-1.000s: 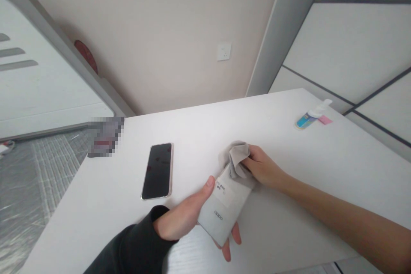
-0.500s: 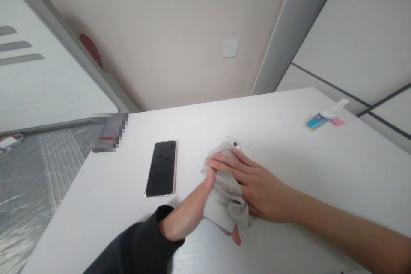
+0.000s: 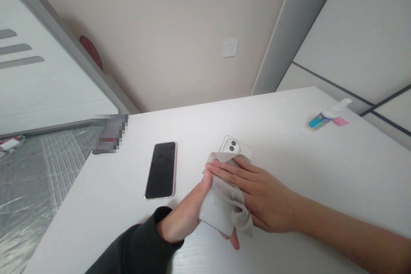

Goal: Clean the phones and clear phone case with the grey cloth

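A white phone lies back up and tilted in my left hand, its thumb along the near left edge and fingertips showing under the lower end. Over the middle of the phone lies a grey cloth, bunched and folded on its right side. My right hand presses the cloth onto the phone's back with its fingers stretched side by side. The camera lenses show beyond the cloth at the phone's top end. Left of my hands, a second phone, with a black screen and a clear case, rests screen up.
On the white table a spray bottle with a blue label lies at the right, beside a pink piece. A pixelated item is at the left corner. A wall with a socket stands behind.
My right hand and the cloth have slid down the phone towards me, so more of its camera end shows. The phone on the table stays in place.
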Motion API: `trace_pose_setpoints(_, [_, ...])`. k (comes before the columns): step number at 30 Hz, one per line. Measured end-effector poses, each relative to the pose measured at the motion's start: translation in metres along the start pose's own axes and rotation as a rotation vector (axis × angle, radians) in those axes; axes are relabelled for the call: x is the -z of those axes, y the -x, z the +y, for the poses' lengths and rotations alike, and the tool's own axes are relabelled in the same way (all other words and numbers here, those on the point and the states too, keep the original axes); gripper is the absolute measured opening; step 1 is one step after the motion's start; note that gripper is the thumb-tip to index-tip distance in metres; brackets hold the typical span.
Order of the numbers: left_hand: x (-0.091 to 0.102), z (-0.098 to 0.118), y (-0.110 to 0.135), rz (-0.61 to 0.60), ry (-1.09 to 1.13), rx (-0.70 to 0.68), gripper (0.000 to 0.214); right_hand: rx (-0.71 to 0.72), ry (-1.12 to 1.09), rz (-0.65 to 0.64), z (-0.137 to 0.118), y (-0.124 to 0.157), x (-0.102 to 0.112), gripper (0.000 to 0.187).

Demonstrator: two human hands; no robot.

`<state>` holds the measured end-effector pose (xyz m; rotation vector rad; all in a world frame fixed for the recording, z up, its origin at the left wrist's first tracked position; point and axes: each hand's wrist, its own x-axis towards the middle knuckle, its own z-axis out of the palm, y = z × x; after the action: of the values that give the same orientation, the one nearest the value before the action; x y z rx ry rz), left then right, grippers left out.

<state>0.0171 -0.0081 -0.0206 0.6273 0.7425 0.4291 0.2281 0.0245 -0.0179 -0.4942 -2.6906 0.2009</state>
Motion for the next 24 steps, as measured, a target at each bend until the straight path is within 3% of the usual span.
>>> trace_pose_setpoints(2, [0.0, 0.002, 0.001, -0.017, -0.012, -0.02, 0.097, -0.037, 0.028, 0.037, 0.005, 0.001, 0.002, 0.052])
trace_pose_setpoints(6, [-0.005, 0.009, 0.002, -0.097, -0.092, -0.075, 0.101, -0.266, 0.117, 0.125, 0.022, 0.007, 0.003, 0.061])
trace_pose_setpoints(9, [-0.006, 0.008, 0.0, -0.122, -0.116, -0.071, 0.103, -0.363, 0.144, 0.123, 0.02, 0.008, 0.001, 0.062])
trace_pose_setpoints(13, [-0.004, -0.001, -0.006, -0.084, -0.008, -0.074, 0.1, -0.238, 0.092, 0.028, 0.002, 0.004, 0.0, 0.054])
trace_pose_setpoints(16, [-0.002, -0.006, -0.008, -0.041, 0.037, -0.111, 0.092, -0.134, 0.022, 0.051, -0.007, 0.003, 0.005, 0.065])
trace_pose_setpoints(19, [-0.001, -0.008, -0.008, -0.065, 0.018, -0.106, 0.097, -0.086, -0.03, 0.086, -0.009, 0.003, 0.011, 0.07])
trace_pose_setpoints(21, [0.0, -0.009, -0.009, -0.096, 0.013, -0.096, 0.1, -0.078, -0.011, 0.127, -0.01, 0.003, 0.012, 0.063])
trace_pose_setpoints(24, [0.0, -0.008, -0.011, -0.13, 0.057, -0.11, 0.101, -0.087, 0.047, 0.302, -0.014, 0.001, 0.011, 0.035])
